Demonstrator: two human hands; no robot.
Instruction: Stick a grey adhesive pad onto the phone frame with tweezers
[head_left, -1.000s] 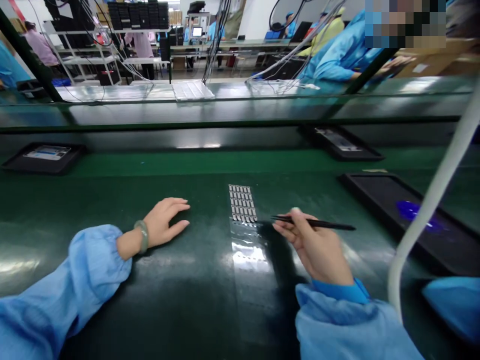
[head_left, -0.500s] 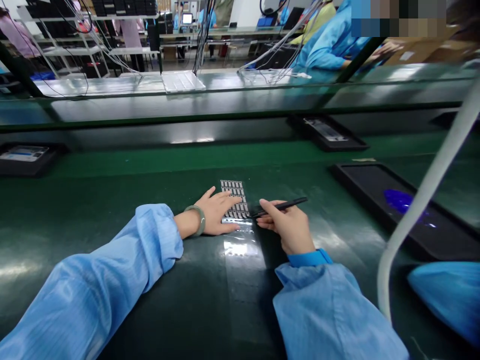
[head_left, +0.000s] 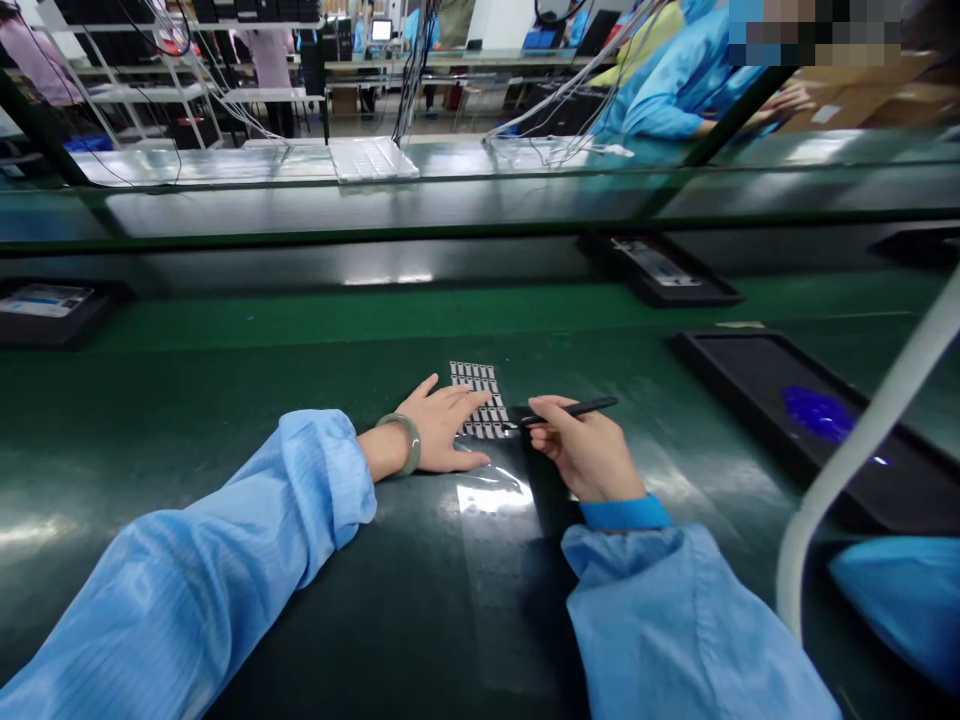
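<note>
A clear film strip (head_left: 495, 495) lies on the dark green bench and carries a grid of small grey stickers (head_left: 480, 385) at its far end. My left hand (head_left: 442, 425), with a green bangle at the wrist, rests flat with fingers spread on the left part of the sticker grid. My right hand (head_left: 585, 450) grips black tweezers (head_left: 574, 408), whose tips point left and touch the near right edge of the sticker grid. Both arms wear light blue sleeves.
A black tray (head_left: 750, 350) holding a blue piece (head_left: 817, 412) sits at right. Two more black trays (head_left: 660, 275) (head_left: 45, 310) lie on the green conveyor belt behind. A white hose (head_left: 862, 450) crosses the right side. A person in blue (head_left: 675, 90) works across the line.
My left hand slid right from the bare bench onto the sticker grid. My right hand moved left, bringing the tweezer tips to the grid's edge. In the last half second little changed.
</note>
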